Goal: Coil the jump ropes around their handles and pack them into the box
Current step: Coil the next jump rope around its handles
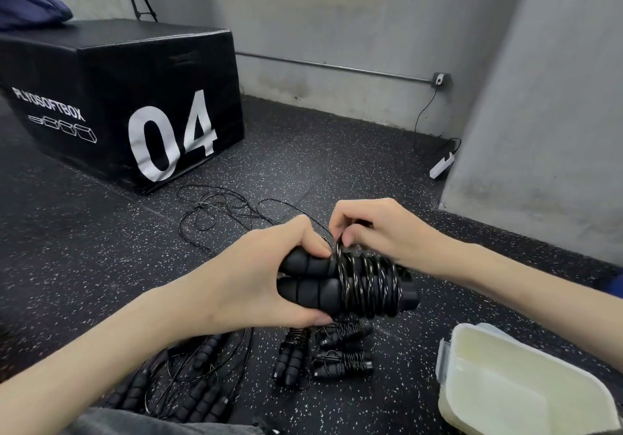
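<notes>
My left hand (pixel 269 276) grips a pair of black foam jump-rope handles (pixel 313 288) held side by side, with thin black rope (pixel 367 286) wound around their right half. My right hand (pixel 374 232) pinches the rope just above the coil. The loose end of this rope (pixel 219 212) trails in loops on the floor behind. Three coiled ropes (pixel 340 353) lie on the floor below my hands. Several uncoiled ropes (pixel 195 391) lie tangled at the lower left. An open whitish plastic box (pixel 505 397) sits at the lower right, with nothing visible inside.
A black plyo soft box marked "04" (pixel 128 97) stands at the back left with a dark blue cushion (pixel 30 6) on it. Grey walls and a concrete pillar (pixel 556 114) close the right. A white power strip (pixel 441 165) and its cable lie by the pillar.
</notes>
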